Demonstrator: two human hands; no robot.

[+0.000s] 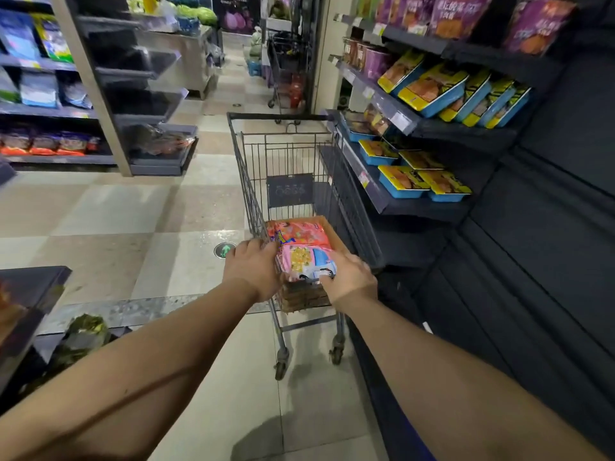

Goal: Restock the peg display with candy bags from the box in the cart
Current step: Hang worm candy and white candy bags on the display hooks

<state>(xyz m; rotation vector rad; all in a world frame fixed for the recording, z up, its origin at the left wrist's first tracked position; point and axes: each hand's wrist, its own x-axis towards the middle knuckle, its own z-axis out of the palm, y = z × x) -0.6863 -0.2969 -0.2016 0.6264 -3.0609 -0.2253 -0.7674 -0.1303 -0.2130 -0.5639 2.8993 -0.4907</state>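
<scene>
Shelved snack trays [429, 89], second trolley [286, 71], tiled floor [133, 211]

My only camera sits on my head, wide-angle, tilted forward and down along my outstretched arms. It faces up the tiled aisle toward twelve o'clock, close above the grey wire shopping cart [293, 181], dark shelving [499, 201] at three o'clock.

Glossy plastic candy bags [304, 251], cardboard box [334, 236], wire-metal cart [253, 181]
</scene>
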